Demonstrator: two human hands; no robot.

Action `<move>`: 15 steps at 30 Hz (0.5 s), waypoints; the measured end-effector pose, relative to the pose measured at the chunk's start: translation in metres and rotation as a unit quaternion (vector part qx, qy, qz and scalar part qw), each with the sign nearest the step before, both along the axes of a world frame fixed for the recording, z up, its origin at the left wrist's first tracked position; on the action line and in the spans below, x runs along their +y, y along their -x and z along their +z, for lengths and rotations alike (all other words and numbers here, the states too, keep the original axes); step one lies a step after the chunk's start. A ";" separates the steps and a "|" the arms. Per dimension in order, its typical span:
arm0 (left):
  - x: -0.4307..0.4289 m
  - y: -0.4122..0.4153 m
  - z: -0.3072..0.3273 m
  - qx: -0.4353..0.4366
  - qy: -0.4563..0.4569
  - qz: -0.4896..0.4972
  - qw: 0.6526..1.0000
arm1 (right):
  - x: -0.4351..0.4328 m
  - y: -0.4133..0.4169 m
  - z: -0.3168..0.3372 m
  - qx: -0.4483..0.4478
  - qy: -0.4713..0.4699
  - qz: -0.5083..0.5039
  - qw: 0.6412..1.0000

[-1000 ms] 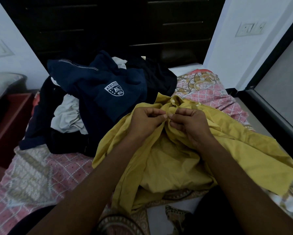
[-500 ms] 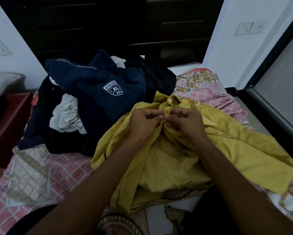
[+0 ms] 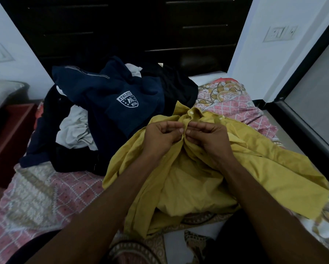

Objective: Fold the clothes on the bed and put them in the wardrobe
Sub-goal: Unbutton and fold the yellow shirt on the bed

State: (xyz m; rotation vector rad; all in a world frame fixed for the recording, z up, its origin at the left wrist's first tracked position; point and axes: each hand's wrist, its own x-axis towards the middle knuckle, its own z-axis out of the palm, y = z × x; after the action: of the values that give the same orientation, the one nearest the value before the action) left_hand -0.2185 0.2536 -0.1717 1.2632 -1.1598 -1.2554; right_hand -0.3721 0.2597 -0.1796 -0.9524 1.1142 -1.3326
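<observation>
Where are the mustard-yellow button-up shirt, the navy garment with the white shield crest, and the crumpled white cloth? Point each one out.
mustard-yellow button-up shirt [image 3: 194,183]: head view, on its smooth middle panel below the hands.
navy garment with the white shield crest [image 3: 110,103]: head view, left of the crest.
crumpled white cloth [image 3: 75,130]: head view, on its bunched middle.

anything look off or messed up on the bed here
Nothing damaged or spilled. The yellow shirt lies crumpled while both hands, left hand and right hand, pinch its front near the collar. Behind it, the navy garment tops an unfolded heap.
</observation>
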 end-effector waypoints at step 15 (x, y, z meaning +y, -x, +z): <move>-0.004 0.002 -0.005 -0.101 0.033 0.025 0.994 | 0.003 -0.017 -0.013 0.288 0.126 -0.123 0.941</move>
State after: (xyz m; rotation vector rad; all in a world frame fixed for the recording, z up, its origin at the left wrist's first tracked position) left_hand -0.2200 0.2495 -0.1772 1.3846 -1.2946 -1.0623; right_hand -0.3548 0.2625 -0.1927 -1.4944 1.5672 -1.4641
